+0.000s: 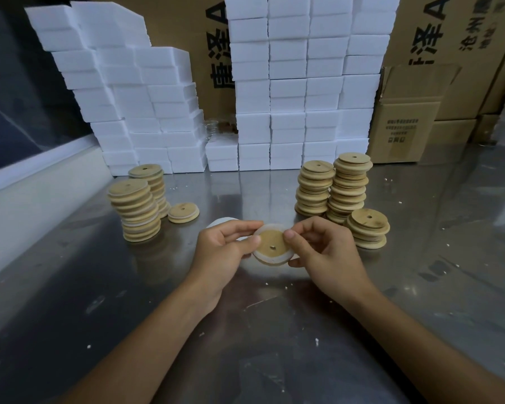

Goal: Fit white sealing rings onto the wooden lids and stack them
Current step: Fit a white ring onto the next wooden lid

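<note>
A round wooden lid [271, 242] with a small centre hole is held between both hands above the metal table [274, 330]. A white sealing ring [270, 259] wraps its rim. My left hand [225, 249] pinches the lid's left edge. My right hand [324, 246] pinches the right edge, thumb on the lid's face. Behind my left hand lies a white ring pile [225, 221], mostly hidden. Two stacks of lids with white rings [137, 211] stand at the left, a single ringed lid [183, 212] beside them. Three stacks of bare lids [344, 193] stand at the right.
White foam blocks [289, 97] are piled in tall columns along the back of the table. Brown cardboard boxes [405, 121] stand behind and to the right. A white ledge [27, 199] runs along the table's left side. White crumbs dot the metal surface.
</note>
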The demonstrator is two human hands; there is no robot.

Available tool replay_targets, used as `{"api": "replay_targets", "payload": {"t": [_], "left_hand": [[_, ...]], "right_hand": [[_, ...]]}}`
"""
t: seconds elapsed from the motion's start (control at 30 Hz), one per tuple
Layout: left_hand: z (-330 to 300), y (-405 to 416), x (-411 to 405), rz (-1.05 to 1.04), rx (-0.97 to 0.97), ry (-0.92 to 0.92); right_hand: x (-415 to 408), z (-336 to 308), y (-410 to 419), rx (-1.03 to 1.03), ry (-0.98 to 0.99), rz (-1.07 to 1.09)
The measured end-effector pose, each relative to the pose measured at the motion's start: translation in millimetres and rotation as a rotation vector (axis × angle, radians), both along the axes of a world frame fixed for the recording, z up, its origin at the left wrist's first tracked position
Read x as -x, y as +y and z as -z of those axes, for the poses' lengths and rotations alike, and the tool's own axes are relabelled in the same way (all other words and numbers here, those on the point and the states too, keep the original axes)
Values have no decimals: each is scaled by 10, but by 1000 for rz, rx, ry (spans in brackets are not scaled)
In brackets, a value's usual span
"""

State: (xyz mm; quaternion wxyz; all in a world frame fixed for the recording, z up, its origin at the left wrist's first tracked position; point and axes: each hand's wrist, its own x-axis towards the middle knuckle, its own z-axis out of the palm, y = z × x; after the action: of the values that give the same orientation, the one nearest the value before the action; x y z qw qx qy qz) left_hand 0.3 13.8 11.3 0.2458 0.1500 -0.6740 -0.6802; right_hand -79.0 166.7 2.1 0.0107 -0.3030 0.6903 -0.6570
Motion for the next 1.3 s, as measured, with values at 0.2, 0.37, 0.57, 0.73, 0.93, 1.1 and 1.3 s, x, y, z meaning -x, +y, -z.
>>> {"api": "replay_targets", "payload": {"t": [0.2, 0.37, 0.57, 0.73, 0.93, 1.1, 1.3], "left_hand": [[-28, -36, -18, 24, -126, 7], [-49, -36, -26, 9, -194, 9], [-67, -15, -21, -14, -277, 14], [-61, -24, -10, -19, -337, 28], [-29, 4, 9, -6, -391, 36], [-40, 51, -13, -15, -108, -29], [-44, 31, -22, 24, 347, 6]], "right_hand": [[-11, -33, 3, 79, -193, -55], [-13, -65, 2, 99, -246, -91], [6, -91, 16, 115, -298, -113], [17, -95, 35, 73, -303, -87], [-4, -119, 53, 100, -424, -148], [1, -99, 36, 82, -365, -91], [10, -54, 20, -118, 3, -22]]}}
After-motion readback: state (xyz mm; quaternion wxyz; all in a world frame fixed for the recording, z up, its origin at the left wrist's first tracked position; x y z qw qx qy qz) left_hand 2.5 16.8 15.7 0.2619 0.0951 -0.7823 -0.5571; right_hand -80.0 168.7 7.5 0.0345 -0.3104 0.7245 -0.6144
